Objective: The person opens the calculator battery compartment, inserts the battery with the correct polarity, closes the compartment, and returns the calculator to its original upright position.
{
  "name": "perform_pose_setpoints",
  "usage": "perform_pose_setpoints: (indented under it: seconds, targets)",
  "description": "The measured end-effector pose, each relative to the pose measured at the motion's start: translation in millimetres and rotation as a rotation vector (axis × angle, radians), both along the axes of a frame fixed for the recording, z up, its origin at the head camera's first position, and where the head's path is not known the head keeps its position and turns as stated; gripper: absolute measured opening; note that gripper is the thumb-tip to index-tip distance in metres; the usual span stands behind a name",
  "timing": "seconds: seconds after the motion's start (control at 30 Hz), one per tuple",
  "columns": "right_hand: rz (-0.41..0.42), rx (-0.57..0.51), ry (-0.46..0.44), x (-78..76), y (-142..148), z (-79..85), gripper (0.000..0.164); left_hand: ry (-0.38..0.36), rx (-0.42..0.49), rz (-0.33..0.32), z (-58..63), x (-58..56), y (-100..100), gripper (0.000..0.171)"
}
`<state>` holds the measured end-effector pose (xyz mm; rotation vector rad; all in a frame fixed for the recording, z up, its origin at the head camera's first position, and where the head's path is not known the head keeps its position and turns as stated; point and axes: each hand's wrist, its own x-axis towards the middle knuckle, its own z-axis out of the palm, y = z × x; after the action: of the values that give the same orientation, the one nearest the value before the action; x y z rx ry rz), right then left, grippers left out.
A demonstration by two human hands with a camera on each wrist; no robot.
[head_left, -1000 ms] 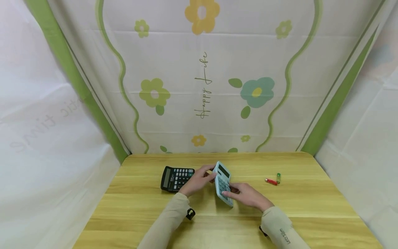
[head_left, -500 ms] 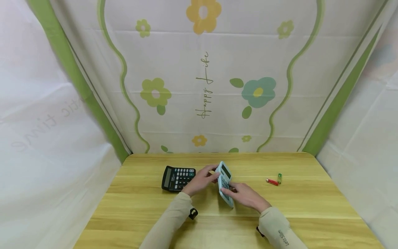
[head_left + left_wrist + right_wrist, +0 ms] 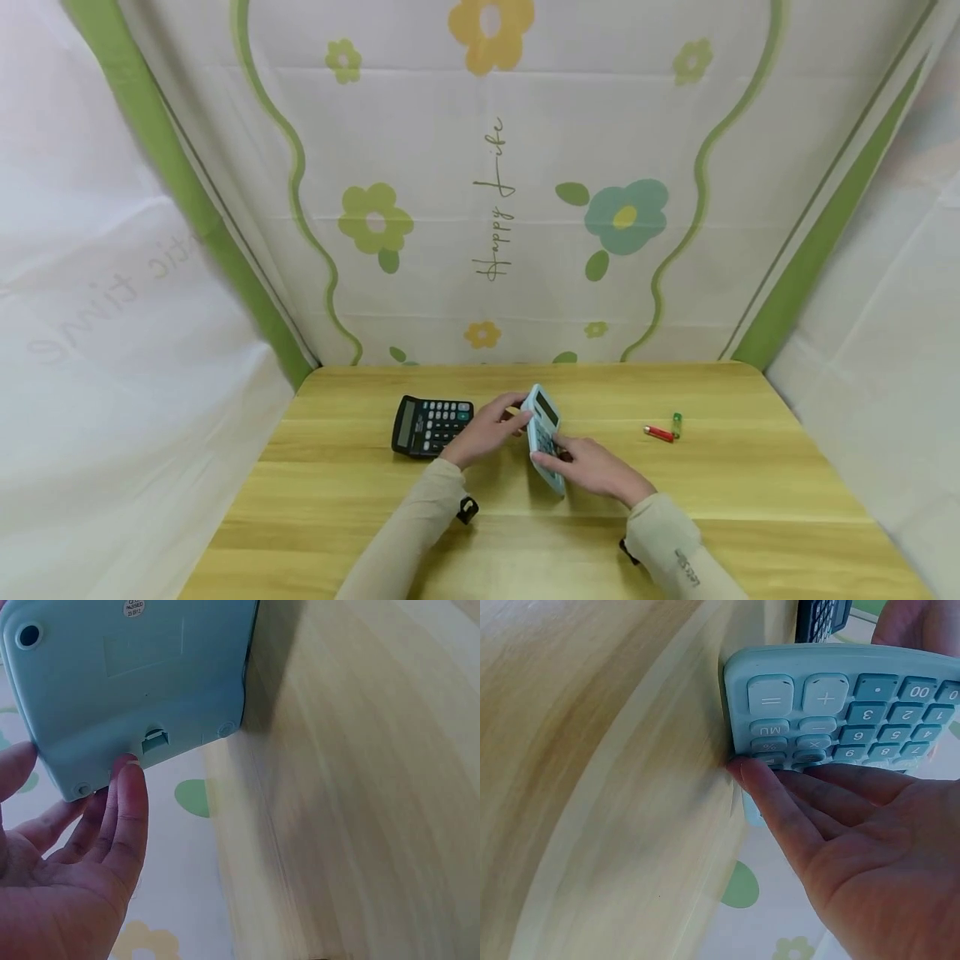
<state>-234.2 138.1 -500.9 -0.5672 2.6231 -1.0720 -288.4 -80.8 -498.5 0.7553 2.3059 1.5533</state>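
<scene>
A light-blue calculator (image 3: pixel 547 433) is tilted steeply above the wooden table, one long side low beside the tabletop. My left hand (image 3: pixel 487 429) grips its upper left part; in the left wrist view the fingers (image 3: pixel 129 802) lie against the blue back near a small latch slot. My right hand (image 3: pixel 596 471) holds the other side, its thumb on the front face. In the right wrist view its fingers (image 3: pixel 780 814) cross the keys, the tips at the edge by the table. A black calculator (image 3: pixel 420 427) lies flat beside my left hand, which partly covers it.
To the right lie a red cylinder (image 3: pixel 659 433) and a green cylinder (image 3: pixel 677 426), like small batteries, close together. The wooden table (image 3: pixel 750 517) ends at a white flowered cloth (image 3: pixel 420 108) behind, with more white cloth on both sides.
The light-blue calculator has turned further onto its side and shifted slightly right, both hands staying on it. My right thumb has moved slightly to the left over its front.
</scene>
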Motion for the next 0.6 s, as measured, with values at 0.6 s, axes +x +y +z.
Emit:
perform_pose_setpoints:
  seconds: [0.6]
  targets:
    - [0.060, -0.117, -0.088, -4.8, 14.1, -3.1, 0.074, -0.149, 0.021, -0.055, -14.0, -5.9, 3.7, 0.051]
